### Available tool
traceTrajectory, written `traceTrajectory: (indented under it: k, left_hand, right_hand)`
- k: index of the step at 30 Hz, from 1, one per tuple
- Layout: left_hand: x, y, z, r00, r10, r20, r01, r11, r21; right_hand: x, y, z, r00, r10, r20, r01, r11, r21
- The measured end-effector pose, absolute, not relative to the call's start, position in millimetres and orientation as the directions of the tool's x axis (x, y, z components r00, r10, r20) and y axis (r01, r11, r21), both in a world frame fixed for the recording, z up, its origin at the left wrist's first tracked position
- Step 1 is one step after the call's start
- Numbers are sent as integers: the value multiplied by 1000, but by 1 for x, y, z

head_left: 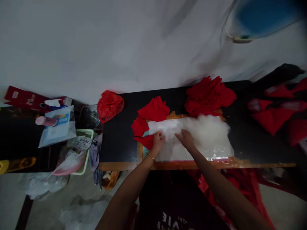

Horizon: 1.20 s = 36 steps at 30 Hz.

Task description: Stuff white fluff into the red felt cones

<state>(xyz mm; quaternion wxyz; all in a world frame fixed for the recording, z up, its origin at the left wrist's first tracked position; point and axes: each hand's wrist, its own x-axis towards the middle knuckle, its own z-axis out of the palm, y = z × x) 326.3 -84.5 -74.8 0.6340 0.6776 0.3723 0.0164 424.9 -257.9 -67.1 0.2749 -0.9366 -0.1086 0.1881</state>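
My left hand (158,141), with a gold bangle at the wrist, has its fingers curled closed at the edge of a flat, pointed red cloth piece (145,140). My right hand (186,139) is closed in a pinch at the left side of a fluffy heap of white stuffing fibre (208,131). Thin wisps of fibre lie between the two hands. Beneath them is a white sheet (168,154) with a shiny plastic surface, edged with brown tape. Just beyond my left hand lie more folded red cloth pieces (154,110).
A large red cloth pile (209,94) sits at the back of the black table (117,140), and a red plastic bag (110,105) at its left end. Red pieces (271,116) lie to the right. A pale green basket (83,166) stands left, below table height.
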Motion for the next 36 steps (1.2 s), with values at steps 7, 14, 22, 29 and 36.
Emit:
traceTrajectory:
  k: [7,14,22,29,36]
  left_hand:
    - [322,-98,-75,721,567,-399,509,-41,860]
    - [334,-114,-78,747,459,-481,562,-49,826]
    - [305,-109,-55,797,430,-425,540,-191,820]
    - [240,-81,-47,846,509,-158,512,-694,506]
    - [250,-53,-47,793,587,-163,571,-625,532]
  right_hand:
    - [408,-285,-51,856,510,-83,386,-738,-554]
    - [383,-245,-78,783,608,-134,461,-711,-531]
    - [381,-238,-91,726,681,-101,556,-667,-496]
    - [397,-240,-89,553,817,-164,513,-488,-706]
    - [380,-231,-58,769,449,-455,-332,-328,-885]
